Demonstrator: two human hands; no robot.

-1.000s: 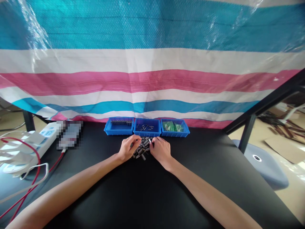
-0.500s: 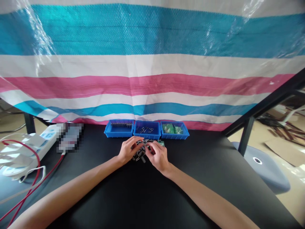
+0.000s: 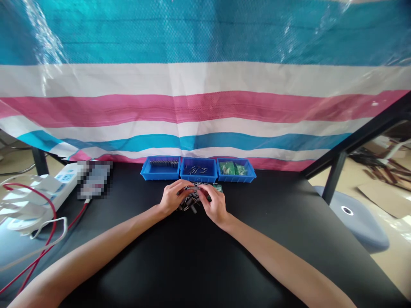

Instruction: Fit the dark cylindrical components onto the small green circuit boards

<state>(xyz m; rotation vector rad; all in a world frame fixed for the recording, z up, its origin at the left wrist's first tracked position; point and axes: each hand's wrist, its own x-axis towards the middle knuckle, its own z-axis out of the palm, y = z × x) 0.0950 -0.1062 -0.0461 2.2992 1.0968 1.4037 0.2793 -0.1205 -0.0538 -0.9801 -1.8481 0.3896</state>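
My left hand (image 3: 172,197) and my right hand (image 3: 214,204) meet over a pile of small grey and metallic parts (image 3: 192,203) on the black table. Fingertips of both are closed around one small grey part (image 3: 194,188), too small to make out its kind. Under and behind my right fingers lies a green piece (image 3: 218,187), partly hidden. Just beyond the hands stand three blue bins in a row. The left bin (image 3: 160,174) has a line of small grey cylinders at its back, the middle bin (image 3: 199,176) loose screw-like pins, and the right bin (image 3: 239,177) green packets.
At the left, a white power strip (image 3: 66,175) with plugs and a red cable (image 3: 75,220) lies on the table (image 3: 135,273), near a pixelated device (image 3: 95,179). A striped sheet (image 3: 192,107) hangs behind. Beyond the right edge are a black frame bar (image 3: 334,177) and a grey stool (image 3: 356,224).
The view has tilted slightly down, so the sheet appears higher. Both hands stay together over the pile, with the fingers shifted only a little around the grey part.
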